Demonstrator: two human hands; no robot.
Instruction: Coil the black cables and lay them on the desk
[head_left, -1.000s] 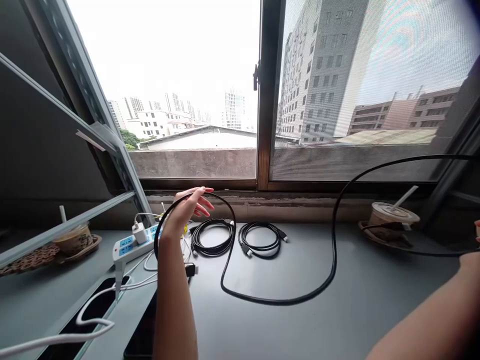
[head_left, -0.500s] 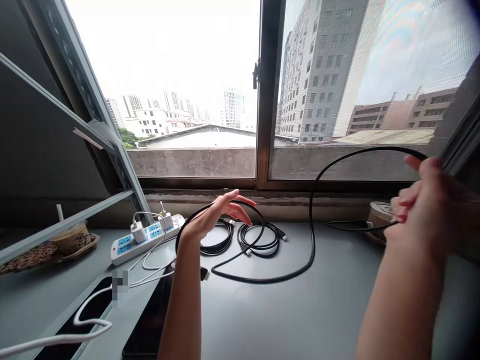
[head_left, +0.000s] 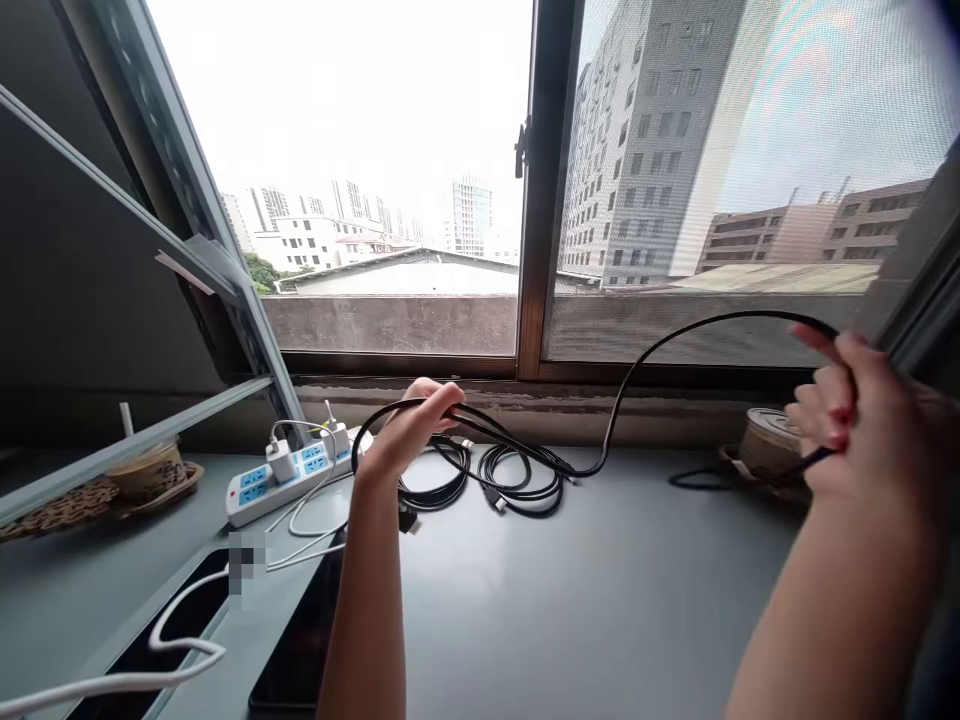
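A long black cable [head_left: 622,405] runs in the air between my two hands. My left hand [head_left: 420,415], left of the middle, is closed on it, with the cable looping round behind my wrist. At the right, my right hand [head_left: 855,405] is closed round another stretch, and the index finger points out along it. A plug [head_left: 409,520] hangs beside my left wrist, just above the table. Behind my left hand lie two coiled black cables, one coil [head_left: 439,485] partly hidden by the hand and the other coil [head_left: 525,485] to its right.
On the grey table [head_left: 585,620], a white power strip [head_left: 300,475] with chargers stands at the left. A dark tablet [head_left: 296,640] and a white cable [head_left: 180,640] lie in front. Cups stand at the left [head_left: 146,470] and right [head_left: 769,440]. A window spans the back.
My left hand has closed on the cable, its fingers no longer spread. The cable between my hands has risen off the table and drawn tighter. My right hand has shifted slightly.
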